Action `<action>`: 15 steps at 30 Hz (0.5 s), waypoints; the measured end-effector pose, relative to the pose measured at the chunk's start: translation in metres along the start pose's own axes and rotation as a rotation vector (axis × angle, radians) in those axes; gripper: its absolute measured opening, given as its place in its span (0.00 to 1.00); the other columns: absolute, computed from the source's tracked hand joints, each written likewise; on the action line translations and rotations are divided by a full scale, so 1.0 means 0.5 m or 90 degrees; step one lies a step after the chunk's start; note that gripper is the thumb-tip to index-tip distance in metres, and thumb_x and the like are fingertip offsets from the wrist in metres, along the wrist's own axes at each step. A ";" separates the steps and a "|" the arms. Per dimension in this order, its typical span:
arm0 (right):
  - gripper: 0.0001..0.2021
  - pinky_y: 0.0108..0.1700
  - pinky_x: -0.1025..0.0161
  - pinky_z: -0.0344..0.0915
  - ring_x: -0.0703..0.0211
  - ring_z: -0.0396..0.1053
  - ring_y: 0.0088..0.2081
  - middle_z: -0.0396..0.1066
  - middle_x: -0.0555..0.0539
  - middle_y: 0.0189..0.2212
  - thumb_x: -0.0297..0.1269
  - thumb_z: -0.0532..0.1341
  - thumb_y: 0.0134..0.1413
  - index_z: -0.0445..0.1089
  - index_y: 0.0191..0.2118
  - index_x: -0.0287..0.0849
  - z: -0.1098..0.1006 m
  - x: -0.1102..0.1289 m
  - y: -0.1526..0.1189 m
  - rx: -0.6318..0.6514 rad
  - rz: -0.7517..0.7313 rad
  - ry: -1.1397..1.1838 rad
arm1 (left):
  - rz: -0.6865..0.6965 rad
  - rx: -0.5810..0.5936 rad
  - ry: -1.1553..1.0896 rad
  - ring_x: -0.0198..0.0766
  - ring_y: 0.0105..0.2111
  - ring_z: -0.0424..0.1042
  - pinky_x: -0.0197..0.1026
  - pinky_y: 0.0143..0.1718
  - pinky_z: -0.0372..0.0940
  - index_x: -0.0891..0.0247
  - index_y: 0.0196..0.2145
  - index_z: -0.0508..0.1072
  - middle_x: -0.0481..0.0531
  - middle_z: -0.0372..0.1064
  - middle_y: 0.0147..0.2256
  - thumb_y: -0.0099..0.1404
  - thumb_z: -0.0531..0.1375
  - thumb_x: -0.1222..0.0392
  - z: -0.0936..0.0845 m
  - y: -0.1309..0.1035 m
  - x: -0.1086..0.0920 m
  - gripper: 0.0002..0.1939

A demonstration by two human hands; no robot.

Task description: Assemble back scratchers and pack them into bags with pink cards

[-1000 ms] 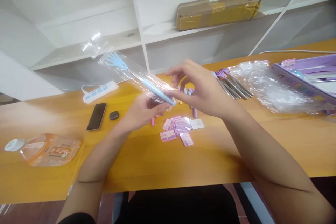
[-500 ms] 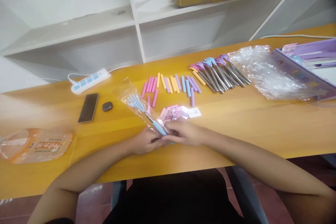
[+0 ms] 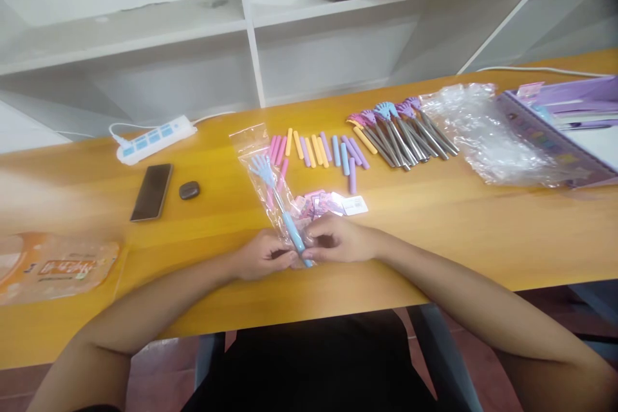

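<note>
A light blue back scratcher with a hand-shaped head lies inside a clear plastic bag, tilted with its head away from me. My left hand pinches the lower end of the bag from the left. On the other side, my right hand grips the bag and handle between thumb and fingers. Just beyond my right hand lies a pile of pink cards with a white card beside it. Several coloured handle sleeves in pink, yellow, purple and blue lie behind the bag.
Several metal back scratchers lie heaped at the back, beside crumpled clear plastic and a purple box. At left are a phone, a small black case, a power strip and an orange-printed bag. White shelving stands behind.
The bagged back scratcher has turned more upright, its head now overlapping the pink sleeves. My hands have moved slightly apart along the bag's lower end. The whole view has shifted slightly.
</note>
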State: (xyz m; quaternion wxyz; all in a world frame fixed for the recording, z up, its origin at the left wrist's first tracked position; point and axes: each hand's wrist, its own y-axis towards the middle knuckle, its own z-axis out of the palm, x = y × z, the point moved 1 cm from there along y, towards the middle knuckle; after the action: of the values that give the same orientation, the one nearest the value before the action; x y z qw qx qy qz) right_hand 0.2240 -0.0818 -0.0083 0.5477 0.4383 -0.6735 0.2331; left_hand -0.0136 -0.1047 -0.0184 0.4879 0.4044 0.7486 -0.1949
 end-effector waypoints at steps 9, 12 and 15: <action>0.23 0.31 0.68 0.54 0.68 0.56 0.27 0.61 0.54 0.24 0.51 0.65 0.71 0.65 0.28 0.40 0.005 -0.004 -0.002 0.018 0.020 0.072 | 0.018 -0.047 -0.005 0.45 0.39 0.83 0.43 0.46 0.74 0.58 0.43 0.85 0.55 0.84 0.38 0.73 0.62 0.56 0.004 -0.003 0.009 0.11; 0.23 0.30 0.68 0.55 0.69 0.57 0.27 0.62 0.54 0.24 0.50 0.65 0.72 0.66 0.28 0.39 0.007 -0.006 -0.004 0.015 0.013 0.079 | 0.019 -0.066 -0.021 0.46 0.42 0.83 0.43 0.48 0.74 0.59 0.50 0.84 0.57 0.85 0.42 0.73 0.64 0.53 0.003 0.000 0.008 0.13; 0.20 0.31 0.68 0.57 0.68 0.59 0.27 0.67 0.52 0.26 0.50 0.63 0.73 0.73 0.34 0.38 0.007 -0.007 -0.006 0.023 0.015 0.073 | -0.013 -0.078 -0.055 0.45 0.39 0.82 0.41 0.44 0.74 0.60 0.49 0.85 0.57 0.84 0.39 0.73 0.66 0.47 0.001 0.003 0.011 0.16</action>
State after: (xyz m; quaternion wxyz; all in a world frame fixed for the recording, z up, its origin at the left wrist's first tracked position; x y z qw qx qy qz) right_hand 0.2248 -0.0850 -0.0131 0.5745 0.4257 -0.6423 0.2762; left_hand -0.0132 -0.1020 -0.0236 0.5418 0.3570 0.7415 -0.1709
